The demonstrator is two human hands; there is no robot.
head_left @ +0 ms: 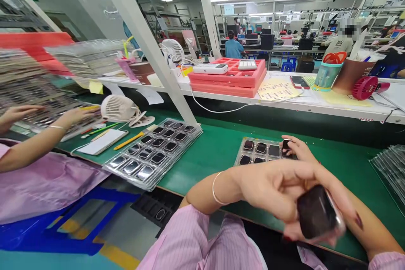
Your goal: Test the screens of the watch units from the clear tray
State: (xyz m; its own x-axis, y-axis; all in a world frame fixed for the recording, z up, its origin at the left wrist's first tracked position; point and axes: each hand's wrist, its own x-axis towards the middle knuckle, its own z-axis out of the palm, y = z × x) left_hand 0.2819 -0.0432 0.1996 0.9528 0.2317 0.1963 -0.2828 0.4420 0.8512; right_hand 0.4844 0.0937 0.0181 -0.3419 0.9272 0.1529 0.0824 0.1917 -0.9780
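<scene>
In the foreground my left hand [268, 187], a thin bracelet on its wrist, is closed on a smartwatch case [316, 213] with a dark screen and shiny metal rim. It crosses in front of my right forearm. Farther off, my right hand [299, 148] pinches a smaller-looking dark watch case [286, 145] at the right end of a clear plastic tray [239, 152]. Several dark square watch faces sit in that tray's pockets, and my left hand and wrist hide its near part.
A stack of clear trays [190, 145] with watch faces lies left on the green bench [215, 143]. A yellow-handled brush [129, 140], white fan [117, 107] and a co-worker's hand [77, 116] are farther left. More trays [390, 173] stand right. A shelf [221, 98] runs behind.
</scene>
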